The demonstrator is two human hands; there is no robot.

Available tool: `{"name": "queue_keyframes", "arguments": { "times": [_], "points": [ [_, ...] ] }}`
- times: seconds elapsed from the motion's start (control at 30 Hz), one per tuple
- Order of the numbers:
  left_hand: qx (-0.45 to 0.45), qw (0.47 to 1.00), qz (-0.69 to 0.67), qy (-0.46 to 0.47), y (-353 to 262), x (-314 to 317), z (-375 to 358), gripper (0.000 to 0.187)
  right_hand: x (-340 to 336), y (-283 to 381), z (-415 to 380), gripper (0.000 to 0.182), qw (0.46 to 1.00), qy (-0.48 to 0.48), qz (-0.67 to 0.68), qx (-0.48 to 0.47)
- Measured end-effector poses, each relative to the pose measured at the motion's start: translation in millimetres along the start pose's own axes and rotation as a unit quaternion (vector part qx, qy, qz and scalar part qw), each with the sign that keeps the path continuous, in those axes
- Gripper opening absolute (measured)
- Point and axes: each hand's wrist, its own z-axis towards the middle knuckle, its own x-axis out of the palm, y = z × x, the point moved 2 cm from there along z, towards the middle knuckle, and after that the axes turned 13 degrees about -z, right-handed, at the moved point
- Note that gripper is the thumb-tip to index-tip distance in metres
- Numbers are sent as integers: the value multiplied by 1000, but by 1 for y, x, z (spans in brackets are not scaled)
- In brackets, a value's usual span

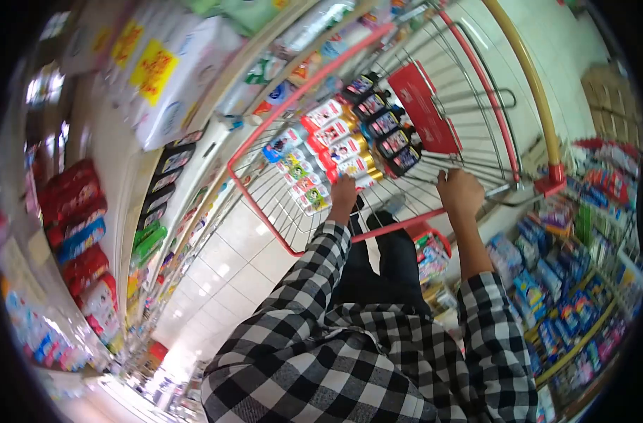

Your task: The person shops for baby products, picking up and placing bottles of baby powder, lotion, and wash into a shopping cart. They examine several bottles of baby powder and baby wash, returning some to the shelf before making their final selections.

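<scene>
A wire shopping cart [392, 227] with red rails stands in front of me. Rows of bottles lie in it: white bottles with colourful pictures [305, 185], white-and-gold bottles with red parts [342, 149], and black bottles [385, 123]. My left hand [344, 192] reaches over the near rail, its fingers curled at the end of a white-and-gold bottle; the fingertips are partly hidden. At the cart's right side, my right hand [462, 194] is closed around the edge of the wire basket. A red panel [423, 106] sits beyond the black bottles.
Shelves with packs and bottles [159, 183] run close along the left. Stacked boxes and packets [561, 296] crowd the right side. A yellow bar with a red end [533, 77] curves past the cart's right. Cardboard boxes [610, 102] stand at the far right on the tiled floor [223, 282].
</scene>
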Motion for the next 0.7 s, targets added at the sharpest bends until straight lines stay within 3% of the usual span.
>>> {"name": "queue_keyframes", "arguments": {
  "times": [0.07,0.13,0.27,0.4,0.47,0.53,0.57,0.6,0.67,0.7],
  "points": [
    [-20,997,-65,-23,10,0,-5,34,1,1,1,37,1000,-7,4,-17],
    [-27,994,-88,-52,8,-28,-26,37,-4,7,1,37,1000,6,0,-20],
    [-54,978,-203,-17,24,-84,-72,48,1,10,3,36,998,-41,9,-45],
    [-57,934,-306,-174,34,-134,-130,48,-17,20,2,37,993,-73,18,-90],
    [-54,910,-342,-227,27,-154,-164,47,-8,26,10,38,993,-45,31,-102],
    [-62,840,-433,-322,22,-162,-193,39,-10,31,12,38,990,-59,26,-122],
    [-51,780,-532,-326,22,-158,-201,36,-11,35,13,39,990,-54,23,-131],
    [-36,708,-625,-326,24,-144,-205,33,-12,37,11,39,988,-60,22,-140],
    [-29,488,-780,-391,-22,-150,-238,33,-16,40,6,39,982,-64,18,-177],
    [7,431,-811,-394,-41,-156,-253,37,-17,40,4,38,977,-61,13,-204]
  ]
}}
